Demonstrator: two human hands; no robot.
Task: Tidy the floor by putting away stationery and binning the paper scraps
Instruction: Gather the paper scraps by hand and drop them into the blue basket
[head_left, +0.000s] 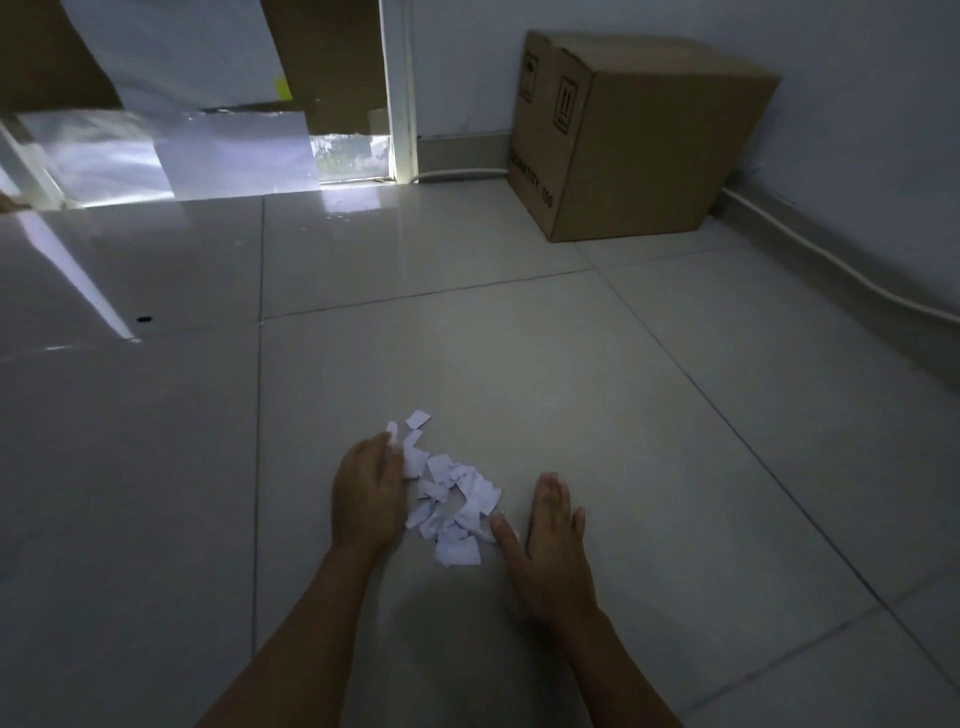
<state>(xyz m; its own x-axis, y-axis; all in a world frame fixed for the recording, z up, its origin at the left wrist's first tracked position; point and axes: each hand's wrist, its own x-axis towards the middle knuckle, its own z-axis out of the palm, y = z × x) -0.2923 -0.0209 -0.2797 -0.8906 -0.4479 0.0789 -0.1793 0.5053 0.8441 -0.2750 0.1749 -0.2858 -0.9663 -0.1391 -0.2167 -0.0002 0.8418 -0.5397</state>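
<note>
Several small white paper scraps (451, 493) lie in a loose pile on the glossy tiled floor (519, 364). My left hand (368, 493) rests flat on the floor against the pile's left side, its fingertips touching the scraps. To the right of the pile my right hand (550, 551) is flat on the floor too, fingers together and thumb spread toward the scraps, the thumb tip at the pile's edge. Neither hand holds anything. No stationery shows in this view.
A closed cardboard box (634, 140) stands in the far right corner against the wall. A white cable (831, 260) runs along the right skirting. A window or glass door with cardboard and paper (171, 67) over it is at the far left. A small dark spot (144, 318) marks the floor.
</note>
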